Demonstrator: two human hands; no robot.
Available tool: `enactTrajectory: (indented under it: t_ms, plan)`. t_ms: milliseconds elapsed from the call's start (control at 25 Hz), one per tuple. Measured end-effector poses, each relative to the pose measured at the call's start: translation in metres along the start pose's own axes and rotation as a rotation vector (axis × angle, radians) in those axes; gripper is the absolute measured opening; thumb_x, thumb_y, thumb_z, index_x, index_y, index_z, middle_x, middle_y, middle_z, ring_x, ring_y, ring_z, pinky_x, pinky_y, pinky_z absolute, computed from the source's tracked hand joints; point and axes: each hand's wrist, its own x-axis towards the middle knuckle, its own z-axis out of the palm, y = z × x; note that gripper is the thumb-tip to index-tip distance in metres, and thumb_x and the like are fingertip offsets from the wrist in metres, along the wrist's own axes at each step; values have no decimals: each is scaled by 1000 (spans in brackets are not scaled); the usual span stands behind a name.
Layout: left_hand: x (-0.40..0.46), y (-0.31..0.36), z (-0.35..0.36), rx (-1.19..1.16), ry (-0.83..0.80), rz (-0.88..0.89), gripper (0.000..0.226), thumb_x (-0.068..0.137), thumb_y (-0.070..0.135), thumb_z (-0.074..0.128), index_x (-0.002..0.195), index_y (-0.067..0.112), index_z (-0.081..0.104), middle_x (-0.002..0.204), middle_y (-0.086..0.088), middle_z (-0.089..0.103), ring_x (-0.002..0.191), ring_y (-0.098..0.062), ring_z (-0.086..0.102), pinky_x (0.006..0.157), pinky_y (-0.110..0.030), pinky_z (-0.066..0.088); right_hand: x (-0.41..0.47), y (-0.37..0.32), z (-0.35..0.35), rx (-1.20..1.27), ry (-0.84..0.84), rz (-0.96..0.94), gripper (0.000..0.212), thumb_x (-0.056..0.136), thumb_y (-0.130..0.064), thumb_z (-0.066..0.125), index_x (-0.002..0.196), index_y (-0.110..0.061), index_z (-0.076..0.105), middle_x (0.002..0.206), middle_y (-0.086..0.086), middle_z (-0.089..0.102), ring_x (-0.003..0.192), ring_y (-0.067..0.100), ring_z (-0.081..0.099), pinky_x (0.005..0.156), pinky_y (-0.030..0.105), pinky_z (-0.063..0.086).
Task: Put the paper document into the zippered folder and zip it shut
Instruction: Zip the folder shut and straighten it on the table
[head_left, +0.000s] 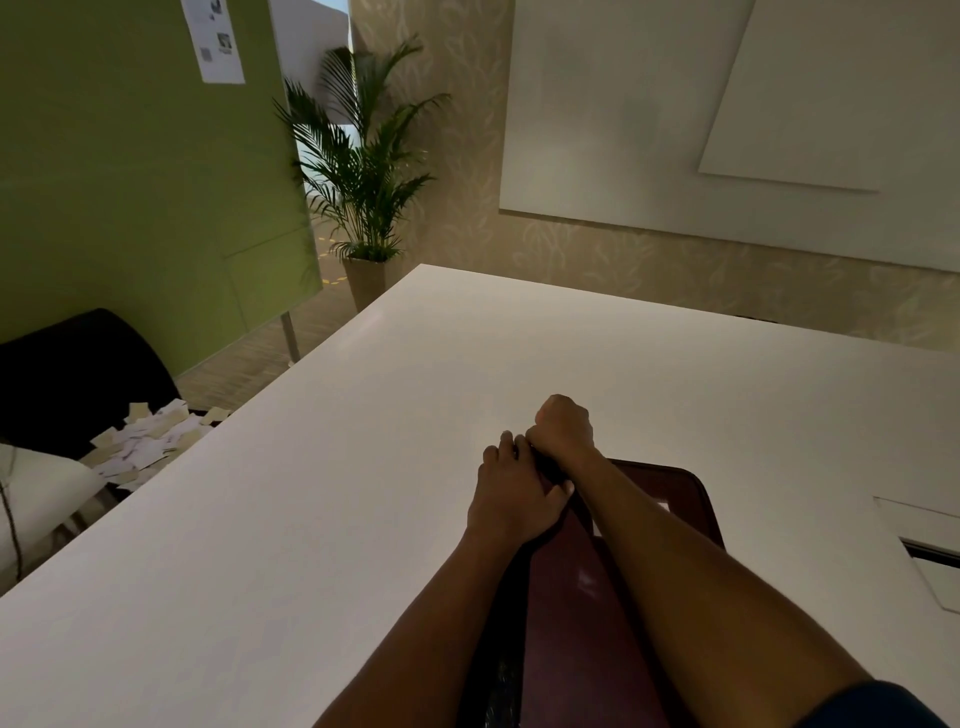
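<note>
At the near edge of the white surface (363, 467), around 5 o'clock in my view, the dark red zippered folder (571, 597) is lying flat under my two forearms. My left hand (511, 501) is pressing on the folder's far left corner, with the fingers curled over its edge to keep it steady. My right hand (563, 426) is making a closed fist just beyond that corner, at about 12 o'clock from the left one; I think it is pinching the zipper pull, but the pull itself is hidden inside the fist. I am seeing no loose paper on the surface, so I am judging that the document is already inside and only the zipping is left. How much of the zipper is closed, I cannot tell, because my arms are covering most of the edges.
</note>
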Motion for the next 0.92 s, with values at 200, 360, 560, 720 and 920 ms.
enactTrajectory:
  t_ms: [200,360,560,720,920]
  plan:
    - [-1,1,0,37,-8,39,60,89,48,44,134,9,43,139,-13,43,120,-30,40,101,-40,39,-9,0,-2,-11,-45,-35,19,79,-4,58,61,-7,50,61,7,53,56,19,49,50,27,40]
    - [-6,4,-1,105,-28,67,62,93,36,41,146,6,32,155,-16,27,137,-33,28,110,-41,31,-30,13,-7,62,20,-89,12,81,-7,57,88,-1,65,88,10,70,82,26,64,68,36,52]
    - [-26,15,-1,135,-89,-47,67,99,45,30,156,12,13,164,-16,3,150,-36,3,120,-49,14,-70,50,-21,-98,134,-158,16,84,-19,57,97,-14,64,98,5,67,98,26,57,81,36,46]
    - [-49,23,-1,173,-99,-25,69,97,49,31,156,18,14,165,-11,0,151,-33,-6,121,-52,6,-107,82,-28,-150,189,-184,37,90,-28,56,124,-15,60,126,6,63,121,26,53,102,39,39]
    - [-82,33,-1,231,-91,15,70,96,52,31,155,18,15,164,-13,4,151,-32,-5,120,-53,2,-143,102,-31,-278,80,-130,51,98,-33,43,147,-17,38,157,7,32,146,26,25,118,42,20]
